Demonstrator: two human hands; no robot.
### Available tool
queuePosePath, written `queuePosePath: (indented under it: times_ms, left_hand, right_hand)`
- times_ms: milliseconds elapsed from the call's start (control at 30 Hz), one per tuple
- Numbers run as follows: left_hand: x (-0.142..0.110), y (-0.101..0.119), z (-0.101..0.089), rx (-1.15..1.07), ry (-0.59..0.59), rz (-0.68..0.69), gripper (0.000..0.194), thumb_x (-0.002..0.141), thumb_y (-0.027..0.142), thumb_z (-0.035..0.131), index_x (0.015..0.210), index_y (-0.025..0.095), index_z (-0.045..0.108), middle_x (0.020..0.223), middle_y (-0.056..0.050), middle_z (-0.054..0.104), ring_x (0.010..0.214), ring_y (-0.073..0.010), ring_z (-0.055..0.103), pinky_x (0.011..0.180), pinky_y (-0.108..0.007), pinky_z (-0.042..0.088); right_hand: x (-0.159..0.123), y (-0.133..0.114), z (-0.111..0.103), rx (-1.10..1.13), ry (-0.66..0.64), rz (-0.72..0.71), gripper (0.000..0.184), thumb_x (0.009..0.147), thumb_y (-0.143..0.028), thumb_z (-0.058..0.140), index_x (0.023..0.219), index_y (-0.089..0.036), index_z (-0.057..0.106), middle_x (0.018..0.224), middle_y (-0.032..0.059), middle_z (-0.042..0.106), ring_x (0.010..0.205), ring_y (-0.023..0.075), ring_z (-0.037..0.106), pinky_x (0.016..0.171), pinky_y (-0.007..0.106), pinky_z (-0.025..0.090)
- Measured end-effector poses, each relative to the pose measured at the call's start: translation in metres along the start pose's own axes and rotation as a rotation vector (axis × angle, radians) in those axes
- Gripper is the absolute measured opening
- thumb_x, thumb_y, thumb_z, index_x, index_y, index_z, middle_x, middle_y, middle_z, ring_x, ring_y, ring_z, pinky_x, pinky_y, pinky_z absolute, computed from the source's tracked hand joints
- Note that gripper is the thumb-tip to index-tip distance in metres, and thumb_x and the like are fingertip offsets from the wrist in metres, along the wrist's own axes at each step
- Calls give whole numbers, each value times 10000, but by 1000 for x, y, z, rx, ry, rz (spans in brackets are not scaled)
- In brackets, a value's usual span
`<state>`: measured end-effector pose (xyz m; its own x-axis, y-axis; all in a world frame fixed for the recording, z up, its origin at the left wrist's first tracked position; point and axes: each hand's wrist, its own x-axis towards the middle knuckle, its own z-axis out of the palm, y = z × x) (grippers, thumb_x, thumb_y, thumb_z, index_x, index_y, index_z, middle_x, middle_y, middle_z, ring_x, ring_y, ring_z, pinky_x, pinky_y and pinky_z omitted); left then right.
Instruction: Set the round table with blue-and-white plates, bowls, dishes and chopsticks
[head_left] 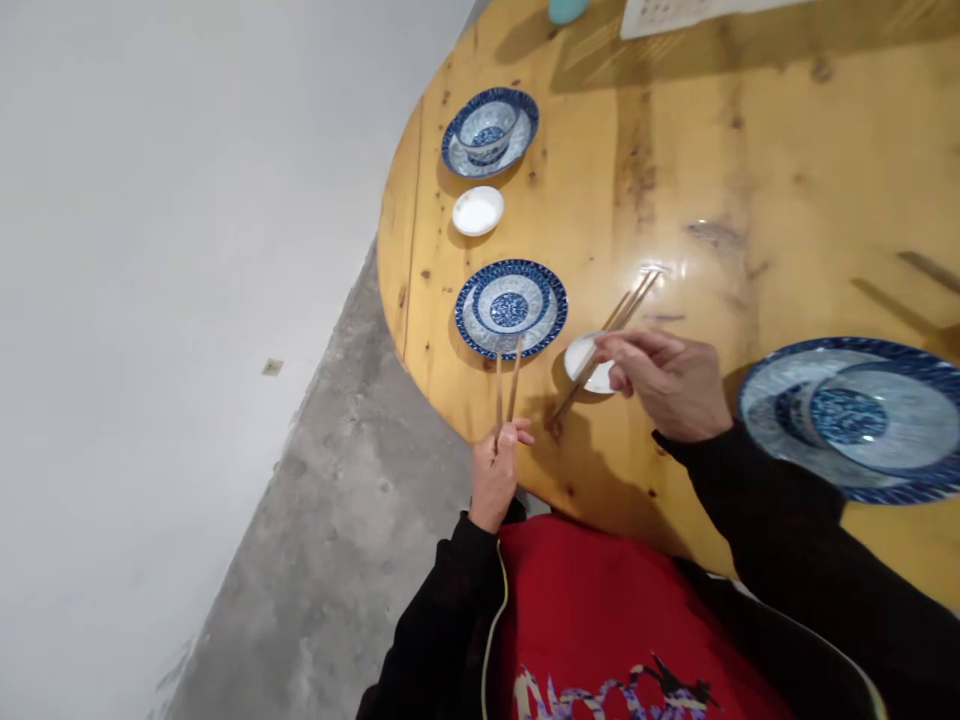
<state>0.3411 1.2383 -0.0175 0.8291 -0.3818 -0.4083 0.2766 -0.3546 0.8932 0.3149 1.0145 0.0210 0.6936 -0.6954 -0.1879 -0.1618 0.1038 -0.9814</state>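
My left hand [496,472] is closed around the near ends of a pair of wooden chopsticks [508,385], whose tips lie over the rim of a blue patterned plate [511,306]. My right hand [664,382] pinches a second pair of chopsticks [628,306] that slants across a small white saucer [586,362]. Both hands hover at the near edge of a round wooden table [675,180].
A blue plate with a bowl on it [489,130] and another white saucer [478,211] sit farther along the table's left edge. A large blue plate with a bowl [855,415] lies at the right. A sheet of paper [675,14] and a teal object [566,10] are at the back. Concrete floor [345,520] is below.
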Motion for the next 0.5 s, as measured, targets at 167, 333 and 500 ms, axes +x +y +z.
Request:
queuePosePath:
  times_ms: [167, 333, 500]
  left_hand:
    - [3, 11, -18, -92, -125, -25, 743, 962, 771, 425, 1031, 120, 774, 731, -47, 655, 508, -81, 313, 503, -259, 258]
    - [19, 15, -68, -106, -347, -16, 795, 945, 805, 383, 1032, 123, 782, 835, -91, 727, 515, -79, 356, 510, -254, 284]
    - [43, 16, -139, -96, -547, -19, 857, 914, 847, 356, 989, 105, 777, 711, -73, 690, 446, -74, 343, 470, -255, 249]
  right_hand:
    - [-23, -5, 54, -84, -335, -79, 342, 853, -534, 703, 885, -199, 764, 644, 0, 624, 521, 132, 575, 484, 257, 473]
    - [-32, -12, 113, -112, -472, -153, 445, 913, -592, 634, 700, -211, 722, 653, 13, 600, 560, 129, 566, 528, 257, 468]
    - [-36, -15, 176, -56, -547, -92, 471, 878, -647, 662, 782, -201, 779, 603, 5, 590, 561, 142, 561, 536, 273, 452]
